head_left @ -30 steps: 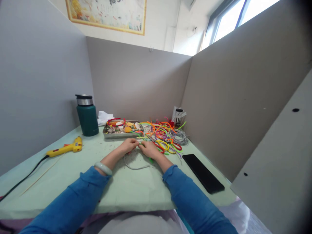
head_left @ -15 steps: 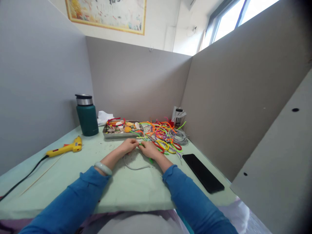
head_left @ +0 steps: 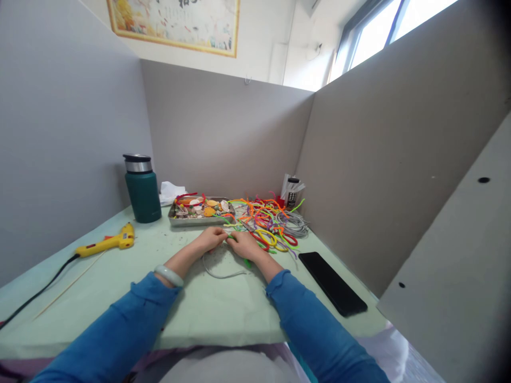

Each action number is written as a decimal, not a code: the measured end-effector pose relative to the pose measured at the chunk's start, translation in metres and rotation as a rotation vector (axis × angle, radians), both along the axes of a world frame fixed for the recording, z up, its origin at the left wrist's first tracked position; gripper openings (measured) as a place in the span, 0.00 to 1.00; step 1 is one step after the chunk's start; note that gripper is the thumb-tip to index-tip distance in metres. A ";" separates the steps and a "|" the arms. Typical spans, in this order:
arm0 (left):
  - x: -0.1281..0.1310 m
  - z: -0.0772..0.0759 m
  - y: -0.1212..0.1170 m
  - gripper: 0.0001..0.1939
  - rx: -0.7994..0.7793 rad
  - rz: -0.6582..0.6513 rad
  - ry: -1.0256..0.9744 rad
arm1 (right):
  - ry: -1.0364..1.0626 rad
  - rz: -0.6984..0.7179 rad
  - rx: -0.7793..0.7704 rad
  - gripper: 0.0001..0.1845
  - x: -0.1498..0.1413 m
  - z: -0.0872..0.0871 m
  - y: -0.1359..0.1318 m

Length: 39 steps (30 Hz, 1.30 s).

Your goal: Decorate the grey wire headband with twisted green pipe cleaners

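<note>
Pipe cleaners [head_left: 266, 217] on partitioned table [head_left: 231, 314]

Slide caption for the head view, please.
Left hand and right hand at a green pipe cleaner, near a metal tray and colourful pile.

Hard to make out the green piece [head_left: 229, 237] at the fingertips of the left hand [head_left: 213, 238] and right hand [head_left: 244, 245], too covered to tell its shape or whether gripped by both. Cannot follow the grey cord [head_left: 223, 276] past its upper end, lost beside the left hand. Too tangled to trace single strands in the colourful pile [head_left: 265, 219]; too small to sort the bits in the metal tray [head_left: 199, 222]. Unable to read the black container [head_left: 293, 193]. Lose the black cable [head_left: 48, 286] at the left edge, the framed picture [head_left: 175, 29] and window [head_left: 373, 37] at the top, the blue sleeves [head_left: 120, 324] at the bottom.
</note>
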<state>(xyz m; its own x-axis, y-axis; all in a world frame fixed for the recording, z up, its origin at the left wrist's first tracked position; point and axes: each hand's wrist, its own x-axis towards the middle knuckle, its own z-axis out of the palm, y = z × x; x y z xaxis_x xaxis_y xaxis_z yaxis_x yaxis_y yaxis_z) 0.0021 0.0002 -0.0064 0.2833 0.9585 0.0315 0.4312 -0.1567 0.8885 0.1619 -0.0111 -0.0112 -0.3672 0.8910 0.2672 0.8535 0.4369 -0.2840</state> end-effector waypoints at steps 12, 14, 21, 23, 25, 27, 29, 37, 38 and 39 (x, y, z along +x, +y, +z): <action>-0.001 -0.001 0.000 0.15 0.029 -0.027 0.036 | -0.006 -0.001 0.003 0.17 0.000 0.001 -0.001; -0.001 -0.001 0.001 0.15 0.029 -0.024 0.034 | -0.008 0.002 0.005 0.17 0.000 0.001 -0.001; 0.002 0.003 -0.002 0.13 0.031 0.017 0.018 | 0.024 0.014 0.021 0.17 0.000 -0.001 0.000; 0.002 0.004 -0.002 0.12 0.036 0.016 0.014 | 0.031 0.015 0.025 0.17 0.000 -0.001 0.000; 0.001 0.005 -0.002 0.12 0.034 0.021 0.009 | 0.033 0.013 0.026 0.17 0.000 -0.001 0.000; 0.001 0.005 -0.003 0.11 0.025 0.031 -0.001 | 0.033 0.012 0.025 0.17 0.000 0.000 0.000; 0.001 0.005 -0.003 0.11 0.019 0.035 -0.014 | 0.033 0.013 0.021 0.17 -0.001 0.000 0.000; 0.000 0.001 0.001 0.11 -0.006 0.011 -0.049 | 0.044 0.018 0.008 0.18 -0.001 0.000 0.000; 0.000 0.000 0.001 0.11 -0.010 0.007 -0.057 | 0.045 0.018 0.006 0.18 -0.001 0.000 0.000; 0.001 0.000 0.001 0.11 -0.011 0.003 -0.061 | 0.047 0.016 0.007 0.18 -0.001 0.000 0.000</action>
